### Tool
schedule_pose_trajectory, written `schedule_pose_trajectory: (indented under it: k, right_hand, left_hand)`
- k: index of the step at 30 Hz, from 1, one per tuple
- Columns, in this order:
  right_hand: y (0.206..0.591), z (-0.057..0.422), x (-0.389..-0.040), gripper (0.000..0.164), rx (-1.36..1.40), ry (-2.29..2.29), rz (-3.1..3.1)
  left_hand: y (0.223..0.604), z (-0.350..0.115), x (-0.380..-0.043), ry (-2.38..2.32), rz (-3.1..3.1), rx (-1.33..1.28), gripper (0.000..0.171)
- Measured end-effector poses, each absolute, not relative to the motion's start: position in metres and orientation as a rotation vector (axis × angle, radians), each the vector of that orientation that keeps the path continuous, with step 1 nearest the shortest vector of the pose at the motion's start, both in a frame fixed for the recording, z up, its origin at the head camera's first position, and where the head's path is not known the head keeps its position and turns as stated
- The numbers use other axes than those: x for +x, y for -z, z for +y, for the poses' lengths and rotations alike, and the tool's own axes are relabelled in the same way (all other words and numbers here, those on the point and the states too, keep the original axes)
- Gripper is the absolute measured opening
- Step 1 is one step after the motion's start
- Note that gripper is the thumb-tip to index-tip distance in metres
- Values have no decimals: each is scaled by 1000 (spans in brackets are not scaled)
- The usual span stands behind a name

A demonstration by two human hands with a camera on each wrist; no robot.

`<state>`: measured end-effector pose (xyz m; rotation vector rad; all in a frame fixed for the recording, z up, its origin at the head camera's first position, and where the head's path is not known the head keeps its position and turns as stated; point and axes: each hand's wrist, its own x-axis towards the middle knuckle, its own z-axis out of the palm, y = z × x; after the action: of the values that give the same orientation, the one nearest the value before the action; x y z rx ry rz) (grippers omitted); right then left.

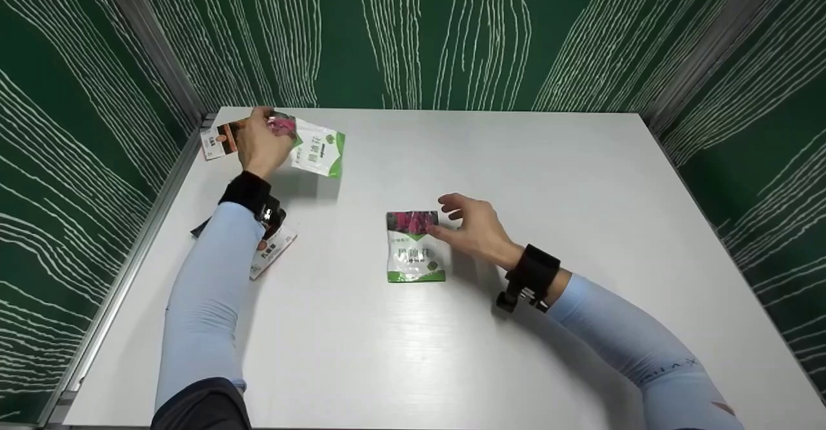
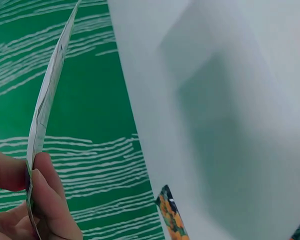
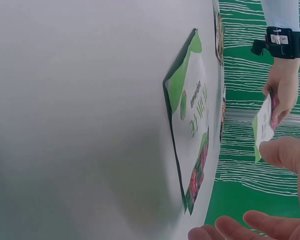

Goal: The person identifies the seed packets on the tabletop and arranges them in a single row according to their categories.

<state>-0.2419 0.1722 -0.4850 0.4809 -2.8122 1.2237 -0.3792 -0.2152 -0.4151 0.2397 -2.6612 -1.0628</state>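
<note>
The relation that matters sits at the right hand (image 1: 476,228): the pink-topped packet (image 1: 413,252) lies flat on the desk (image 1: 548,159) just to the left of its fingers, flower end level with the thumb and green-edged end stretching back toward the person. Its long axis runs away from the body, so these fingers face one long side rather than an end — a sideways approach, in my judgement, would suit it best. They are loosely bent and parted from the thumb, with nothing between them; the thumb tip overlaps the packet's upper right part in the head view, yet the right wrist view shows them apart. The left hand (image 1: 263,144) is the farther one, well off beyond and to the left, its fingers pinching a matching packet (image 1: 319,149) by the flower end. That packet is raised above the desk, its long axis pointing out to the right of those fingers, the white and green end free. An orange-and-dark packet (image 1: 218,142) shows just left of the left fingers, and a white-ended packet (image 1: 277,249) lies nearer the person than them — partly hidden by the left wrist and sleeve (image 1: 206,307)
</note>
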Motion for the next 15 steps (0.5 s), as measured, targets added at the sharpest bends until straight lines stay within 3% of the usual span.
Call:
schedule_pose_trajectory:
  k: [15]
  right_hand:
    - [483, 174, -243, 60, 458, -1237, -2829]
  left_hand:
    - [410, -191, -379, 1136, -2685, 169, 61]
